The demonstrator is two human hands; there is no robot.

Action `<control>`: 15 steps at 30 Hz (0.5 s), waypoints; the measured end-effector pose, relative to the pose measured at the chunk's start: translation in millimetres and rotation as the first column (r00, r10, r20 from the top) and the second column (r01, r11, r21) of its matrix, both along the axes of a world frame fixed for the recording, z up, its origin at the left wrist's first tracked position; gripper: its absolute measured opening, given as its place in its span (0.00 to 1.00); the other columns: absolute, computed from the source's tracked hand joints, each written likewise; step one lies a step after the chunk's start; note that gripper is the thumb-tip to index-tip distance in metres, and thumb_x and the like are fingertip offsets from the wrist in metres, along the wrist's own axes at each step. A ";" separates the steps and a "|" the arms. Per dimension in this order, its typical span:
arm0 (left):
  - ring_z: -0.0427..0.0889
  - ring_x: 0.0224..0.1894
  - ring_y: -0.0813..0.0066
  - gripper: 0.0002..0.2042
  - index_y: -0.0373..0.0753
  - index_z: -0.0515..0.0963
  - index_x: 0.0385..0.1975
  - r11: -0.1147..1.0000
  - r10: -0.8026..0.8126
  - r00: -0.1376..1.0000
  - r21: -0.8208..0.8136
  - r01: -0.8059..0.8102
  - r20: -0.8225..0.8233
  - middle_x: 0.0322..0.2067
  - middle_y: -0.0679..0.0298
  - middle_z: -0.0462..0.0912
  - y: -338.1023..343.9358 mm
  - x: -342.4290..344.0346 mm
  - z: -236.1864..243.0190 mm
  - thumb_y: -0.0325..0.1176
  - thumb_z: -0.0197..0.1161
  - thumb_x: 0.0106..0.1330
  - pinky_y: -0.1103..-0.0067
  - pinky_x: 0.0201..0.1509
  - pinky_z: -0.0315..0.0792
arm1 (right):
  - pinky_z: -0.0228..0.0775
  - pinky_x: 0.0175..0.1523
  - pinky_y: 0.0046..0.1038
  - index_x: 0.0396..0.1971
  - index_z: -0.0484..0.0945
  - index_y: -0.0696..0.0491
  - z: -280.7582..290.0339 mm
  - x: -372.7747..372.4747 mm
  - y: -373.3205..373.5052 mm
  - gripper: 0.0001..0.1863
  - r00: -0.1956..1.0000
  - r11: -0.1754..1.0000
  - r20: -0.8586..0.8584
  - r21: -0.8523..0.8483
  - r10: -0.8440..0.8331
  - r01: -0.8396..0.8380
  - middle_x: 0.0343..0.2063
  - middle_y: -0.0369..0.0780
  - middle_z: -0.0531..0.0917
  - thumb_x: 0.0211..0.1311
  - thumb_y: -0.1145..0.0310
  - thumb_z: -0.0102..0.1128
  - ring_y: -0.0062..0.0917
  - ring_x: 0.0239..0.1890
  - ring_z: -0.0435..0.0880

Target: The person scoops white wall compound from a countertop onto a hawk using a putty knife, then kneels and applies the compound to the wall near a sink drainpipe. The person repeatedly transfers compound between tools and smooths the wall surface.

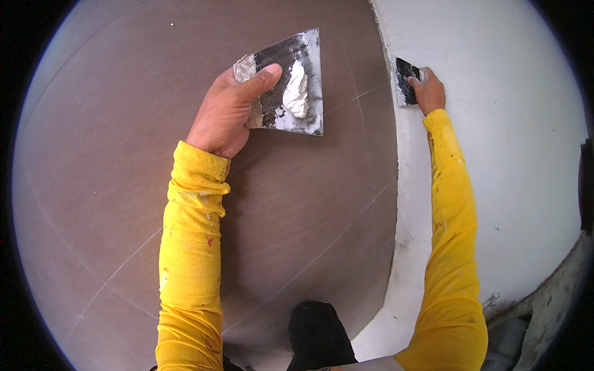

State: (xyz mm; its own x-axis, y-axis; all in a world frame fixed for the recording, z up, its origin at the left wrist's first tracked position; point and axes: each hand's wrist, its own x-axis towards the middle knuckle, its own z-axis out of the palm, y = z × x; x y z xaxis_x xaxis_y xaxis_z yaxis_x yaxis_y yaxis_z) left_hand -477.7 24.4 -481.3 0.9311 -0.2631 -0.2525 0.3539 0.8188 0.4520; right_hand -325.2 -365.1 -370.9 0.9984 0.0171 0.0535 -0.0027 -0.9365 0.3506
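Note:
My left hand grips a wide putty knife by its taped end, with the thumb pressed flat on the blade. A lump of white putty sits on that blade, and more white is smeared along its edge. Farther right, my right hand is closed on a smaller dark putty knife. Its blade lies at the white wall, right by the border with the brown surface; white residue shows on it. The handle is mostly hidden by my fingers.
The brown surface is crossed by thin pale lines and meets the white wall along a rough, curved-looking border. A dark-clothed knee shows at the bottom. Grey, rough-edged material lies at the lower right.

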 end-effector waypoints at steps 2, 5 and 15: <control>0.87 0.39 0.72 0.14 0.33 0.78 0.43 1.000 -0.011 1.000 0.013 0.011 0.012 0.39 0.60 0.86 -2.8 -0.9 2.8 0.36 0.67 0.65 0.77 0.49 0.79 | 0.71 0.54 0.44 0.52 0.76 0.53 2.8 5.3 1.3 0.24 1.000 0.999 0.017 -0.033 0.013 -0.013 0.44 0.52 0.83 0.60 0.56 0.63 0.49 0.49 0.81; 0.87 0.39 0.72 0.13 0.33 0.77 0.43 1.000 -0.015 0.999 -0.023 0.015 0.028 0.39 0.60 0.86 -5.7 -0.9 8.8 0.35 0.67 0.66 0.77 0.49 0.79 | 0.72 0.54 0.44 0.52 0.76 0.52 5.3 9.9 3.5 0.24 0.999 0.998 0.009 -0.050 -0.047 0.048 0.45 0.52 0.83 0.60 0.55 0.63 0.48 0.50 0.81; 0.87 0.40 0.71 0.12 0.35 0.77 0.44 1.000 0.007 0.999 0.022 -0.008 0.033 0.40 0.59 0.86 -10.4 -4.9 19.0 0.34 0.65 0.67 0.75 0.47 0.81 | 0.73 0.55 0.43 0.54 0.76 0.50 -1.2 9.2 5.9 0.24 0.998 0.990 0.027 -0.129 -0.060 0.063 0.45 0.50 0.84 0.61 0.54 0.63 0.45 0.51 0.82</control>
